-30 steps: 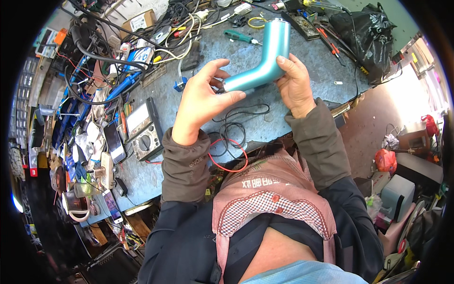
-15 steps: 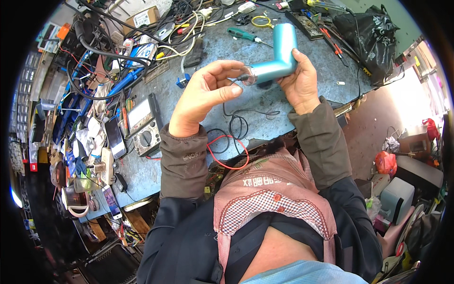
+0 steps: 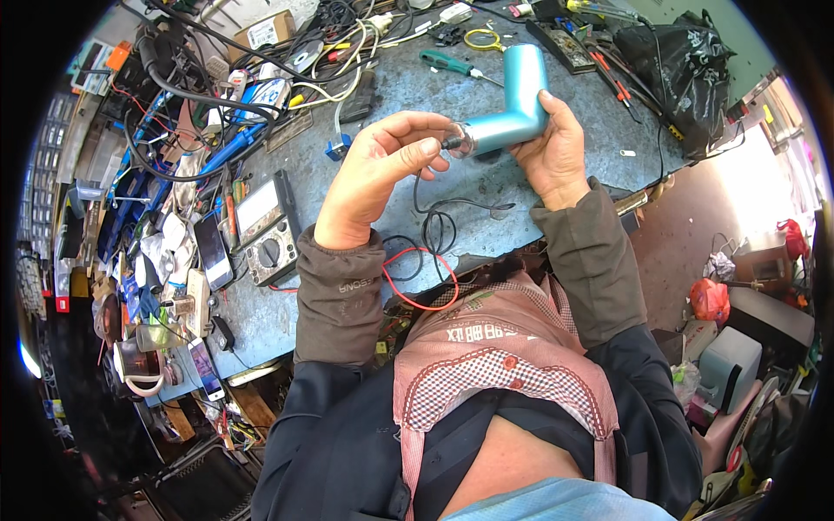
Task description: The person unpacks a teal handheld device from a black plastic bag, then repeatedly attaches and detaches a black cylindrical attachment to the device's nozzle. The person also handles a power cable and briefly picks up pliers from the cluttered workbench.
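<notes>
A shiny light-blue hair dryer [image 3: 526, 87] is held above the bench, its barrel pointing to the far side and its handle to the left. My right hand [image 3: 556, 148] wraps around the bend where barrel and handle meet. At the handle's open-looking end sits a clear, round part [image 3: 460, 139], from which a black power cord [image 3: 434, 217] comes out and drops in loops to the bench. The fingers and thumb of my left hand [image 3: 387, 165] close around the cord where it joins that end; the exact contact is partly hidden.
A multimeter [image 3: 271, 247] and a phone [image 3: 213, 252] lie on the left among tangled cables and tools. A green-handled screwdriver [image 3: 456, 64] lies beyond the dryer. A black plastic bag [image 3: 682, 69] stands far right. A red lead [image 3: 417, 250] hangs over the near bench edge.
My left thumb and fingers have closed in further on the cord at the handle's end. The hair dryer and my right hand have barely moved.
</notes>
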The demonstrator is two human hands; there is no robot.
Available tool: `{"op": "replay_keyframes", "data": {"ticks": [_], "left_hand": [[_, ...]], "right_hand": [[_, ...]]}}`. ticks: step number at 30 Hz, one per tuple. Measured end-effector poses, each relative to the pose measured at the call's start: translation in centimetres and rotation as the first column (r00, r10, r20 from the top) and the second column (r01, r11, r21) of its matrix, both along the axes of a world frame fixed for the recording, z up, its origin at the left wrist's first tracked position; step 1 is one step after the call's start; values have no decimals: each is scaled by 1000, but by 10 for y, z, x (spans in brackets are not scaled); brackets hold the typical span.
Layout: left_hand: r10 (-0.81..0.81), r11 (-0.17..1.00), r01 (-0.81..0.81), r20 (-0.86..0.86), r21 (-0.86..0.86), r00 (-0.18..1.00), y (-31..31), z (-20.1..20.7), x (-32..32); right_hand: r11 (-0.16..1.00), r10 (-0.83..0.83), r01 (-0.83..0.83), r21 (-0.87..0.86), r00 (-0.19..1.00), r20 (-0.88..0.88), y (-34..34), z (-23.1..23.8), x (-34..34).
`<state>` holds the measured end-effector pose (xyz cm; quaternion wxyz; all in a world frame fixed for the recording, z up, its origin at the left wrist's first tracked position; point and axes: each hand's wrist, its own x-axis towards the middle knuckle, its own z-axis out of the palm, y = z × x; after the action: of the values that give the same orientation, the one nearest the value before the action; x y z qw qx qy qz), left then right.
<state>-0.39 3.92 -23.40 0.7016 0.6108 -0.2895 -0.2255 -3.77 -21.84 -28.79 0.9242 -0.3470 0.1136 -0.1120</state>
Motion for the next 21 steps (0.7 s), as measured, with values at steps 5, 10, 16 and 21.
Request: {"op": "replay_keyframes", "data": {"ticks": [5, 10, 16, 21], "left_hand": [[5, 1000, -6, -47, -19, 999, 0, -3, 2], [51, 999, -47, -220, 25, 974, -1, -2, 1], [-52, 981, 89, -209, 170, 977, -5, -9, -1], [-163, 967, 198, -203, 163, 966, -22, -5, -15]], "right_hand": [[1000, 19, -19, -24, 1000, -4, -2, -3, 1], [994, 50, -51, -99, 999, -16, -1, -5, 3], [958, 138, -126, -257, 990, 30, 4, -8, 0], [903, 202, -157, -400, 977, 72, 8, -5, -6]]}}
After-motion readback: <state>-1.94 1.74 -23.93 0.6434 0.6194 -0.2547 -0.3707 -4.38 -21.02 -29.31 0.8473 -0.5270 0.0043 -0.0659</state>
